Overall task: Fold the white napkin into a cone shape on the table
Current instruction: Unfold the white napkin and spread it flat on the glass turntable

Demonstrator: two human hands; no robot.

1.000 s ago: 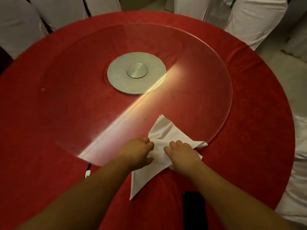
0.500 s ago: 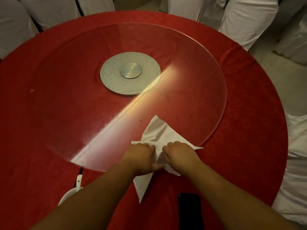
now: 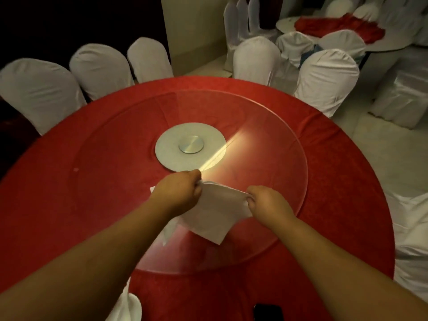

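Gripping the plain white napkin [image 3: 214, 212], both hands; no writing shows.

napkin [image 3: 212, 213] between left hand [image 3: 179, 194] and right hand [image 3: 268, 202], above turntable [image 3: 289, 181], chairs [image 3: 102, 68] behind table [image 3: 58, 181]

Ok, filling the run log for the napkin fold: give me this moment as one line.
stage: mid-fold | left hand: gripping white napkin | right hand: gripping napkin | napkin: held over glass turntable | cone: not formed
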